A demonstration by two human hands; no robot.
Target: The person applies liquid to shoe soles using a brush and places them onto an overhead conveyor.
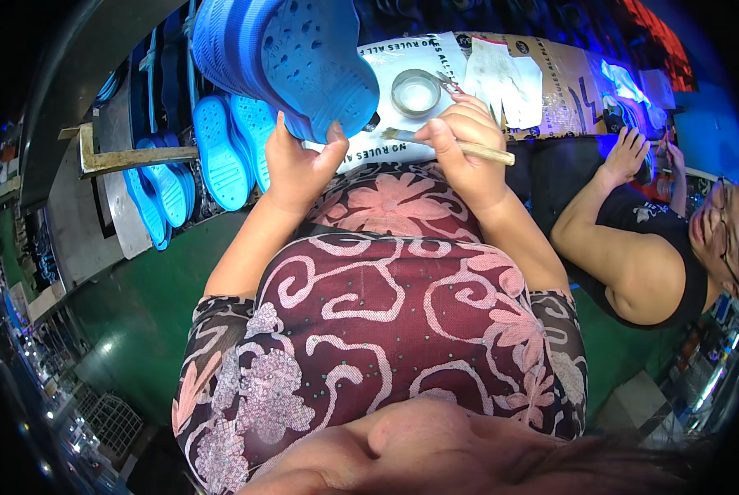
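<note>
Holding brush (460, 147) | right hand (467, 153) | lengthwise left-right, bristles leftward toward clog (291, 58)

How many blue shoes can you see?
5 at least. One blue shoe is held up by the left hand. Four more hang on the rack at left. More may be hidden behind.

Paper-covered worktable (402, 62) with small glass dish (415, 91), white cloth (501, 78).

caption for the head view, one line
Left hand holds a blue clog; right hand holds a brush.
</note>
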